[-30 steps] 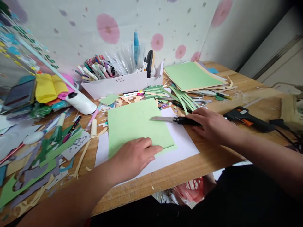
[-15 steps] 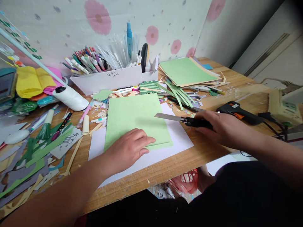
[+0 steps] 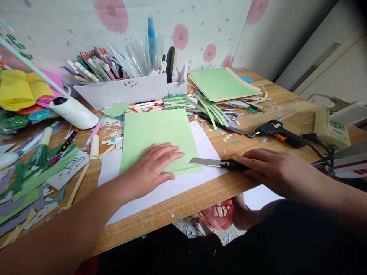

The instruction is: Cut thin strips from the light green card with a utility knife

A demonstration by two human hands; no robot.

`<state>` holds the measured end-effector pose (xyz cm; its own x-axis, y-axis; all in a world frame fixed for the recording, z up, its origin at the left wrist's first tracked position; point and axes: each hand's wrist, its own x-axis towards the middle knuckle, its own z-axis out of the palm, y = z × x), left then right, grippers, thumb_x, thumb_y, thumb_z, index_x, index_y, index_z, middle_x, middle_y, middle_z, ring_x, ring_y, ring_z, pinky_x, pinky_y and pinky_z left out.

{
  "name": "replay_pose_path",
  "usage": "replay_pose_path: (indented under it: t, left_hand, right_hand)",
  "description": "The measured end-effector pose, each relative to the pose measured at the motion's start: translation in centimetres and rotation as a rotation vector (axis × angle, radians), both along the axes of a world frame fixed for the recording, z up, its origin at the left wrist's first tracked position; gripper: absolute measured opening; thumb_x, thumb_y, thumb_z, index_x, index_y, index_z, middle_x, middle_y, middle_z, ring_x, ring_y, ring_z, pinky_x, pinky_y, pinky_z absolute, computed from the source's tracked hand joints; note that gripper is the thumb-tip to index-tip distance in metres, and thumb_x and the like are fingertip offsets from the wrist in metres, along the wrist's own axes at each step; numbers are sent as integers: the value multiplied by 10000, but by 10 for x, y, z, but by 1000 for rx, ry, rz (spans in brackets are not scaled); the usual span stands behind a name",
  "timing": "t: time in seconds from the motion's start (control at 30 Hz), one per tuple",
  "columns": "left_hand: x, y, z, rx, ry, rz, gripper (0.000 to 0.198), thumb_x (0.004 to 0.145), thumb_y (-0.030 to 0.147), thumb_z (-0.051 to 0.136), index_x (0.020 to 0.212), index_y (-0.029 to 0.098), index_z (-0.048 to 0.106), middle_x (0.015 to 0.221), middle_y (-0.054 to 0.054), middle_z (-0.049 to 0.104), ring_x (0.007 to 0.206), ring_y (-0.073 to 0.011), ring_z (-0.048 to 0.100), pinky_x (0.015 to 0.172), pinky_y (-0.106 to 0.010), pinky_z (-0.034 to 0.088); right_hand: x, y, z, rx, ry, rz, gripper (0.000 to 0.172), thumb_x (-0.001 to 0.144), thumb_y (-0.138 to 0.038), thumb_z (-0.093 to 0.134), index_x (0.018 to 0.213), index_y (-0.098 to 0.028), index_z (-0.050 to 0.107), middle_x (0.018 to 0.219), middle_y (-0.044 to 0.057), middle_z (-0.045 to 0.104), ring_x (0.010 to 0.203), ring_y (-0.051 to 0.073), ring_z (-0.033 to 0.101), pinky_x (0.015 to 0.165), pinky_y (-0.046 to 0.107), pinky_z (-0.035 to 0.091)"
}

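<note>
My left hand [image 3: 156, 162] lies flat with spread fingers on a sheet of light green paper [image 3: 156, 130], pressing near its front edge. A crease or fold line runs along that edge. Beneath the green paper is a white sheet [image 3: 208, 147] that sticks out at the right and front. My right hand [image 3: 266, 164] grips a black utility knife [image 3: 232, 164] with a long stretch of blade out. The blade's tip reaches over the lower right corner of the green paper, just right of my left fingers; whether it touches cannot be made out.
Behind the paper stands a white box [image 3: 123, 91] of pens. Green paper strips [image 3: 213, 110] and a paper stack [image 3: 225, 84] lie at back right. A glue gun [image 3: 283, 133] rests at right, a white lamp [image 3: 76, 112] at left, with paper scraps [image 3: 31, 191] below it.
My right hand has lowered the knife, and its blade now lies flatter toward the paper's front right corner. My left hand has spread its fingers flatter on the paper. The view has shifted slightly right.
</note>
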<state>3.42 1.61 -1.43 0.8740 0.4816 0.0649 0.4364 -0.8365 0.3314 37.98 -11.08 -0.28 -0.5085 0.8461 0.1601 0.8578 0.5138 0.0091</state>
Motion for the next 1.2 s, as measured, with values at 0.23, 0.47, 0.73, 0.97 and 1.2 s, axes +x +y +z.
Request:
replay_pose_path:
  t: [0.23,0.47,0.73,0.97,1.2]
  left_hand:
    - [4,-4,3,82,107,-12,474,974,191,467,1401,396,435,1518,-31,376,1421,-274,271,1124,-566,242]
    - [6,-6,3,124,160,-21,540,976,165,388,1384,517,421,1556,14,299,1421,-322,237,1107,-574,242]
    - [10,-6,5,126,240,-53,714,901,41,374,1320,617,430,1558,84,249,1411,-363,203,1095,-608,223]
    - [12,-7,8,108,274,-36,718,869,25,405,1308,589,471,1568,109,240,1412,-350,201,1109,-589,211]
    - [12,-6,8,87,294,-33,761,856,18,419,1336,608,414,1581,89,199,1431,-346,163,1110,-599,180]
  right_hand:
    - [2,-3,1,-55,-42,11,415,958,-186,424,1365,-186,504,1140,105,634,912,201,636,733,317,517]
    - [-2,-9,4,-97,-23,6,457,940,-161,404,1388,-182,491,1151,118,629,925,217,623,750,335,511]
    - [-2,-10,7,-99,-30,32,449,949,-144,387,1390,-184,464,1130,102,622,891,197,625,708,321,495]
    - [-5,-14,17,-165,-113,-10,447,919,-101,417,1354,-166,503,1155,130,603,950,207,622,746,336,501]
    - [-7,-16,16,-148,-98,15,457,904,-119,398,1349,-192,469,1139,106,592,927,209,622,716,364,524]
